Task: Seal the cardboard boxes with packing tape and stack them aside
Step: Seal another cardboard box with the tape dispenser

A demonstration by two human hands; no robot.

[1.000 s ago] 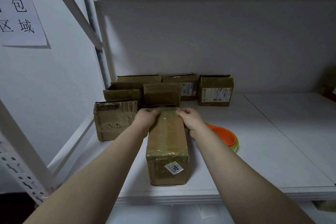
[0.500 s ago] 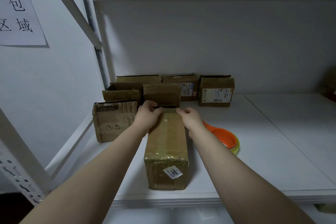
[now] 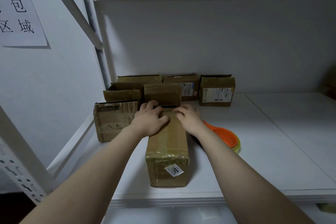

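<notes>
the long brown cardboard box [image 3: 168,143] lies flat on the white shelf board [image 3: 272,142], near its front edge. its near end faces the camera and carries a small white sticker [image 3: 174,169] printed 202. glossy clear packing tape [image 3: 161,133] runs along its top and wraps the near end in wrinkles.

the left hand [image 3: 150,118] rests palm down on the far part of the top, fingers spread and lightly bent, pressing and grasping nothing. the right hand [image 3: 189,117] sits beside it at the far edge with fingers curled. i cannot tell whether it pinches a tape end or only rubs it down.

the box looks stiff and probably light. the taped faces will be slick, so it is best taken by the two long bare cardboard sides, one hand on each.

just right of the box, partly behind the right forearm, lies an orange and yellow-green plastic object [image 3: 224,137], perhaps a tape holder. a worn brown carton [image 3: 112,122] stands to the left. more small brown cartons [image 3: 216,90] cluster against the back wall, and a white paper sign [image 3: 20,9] hangs at upper left.
</notes>
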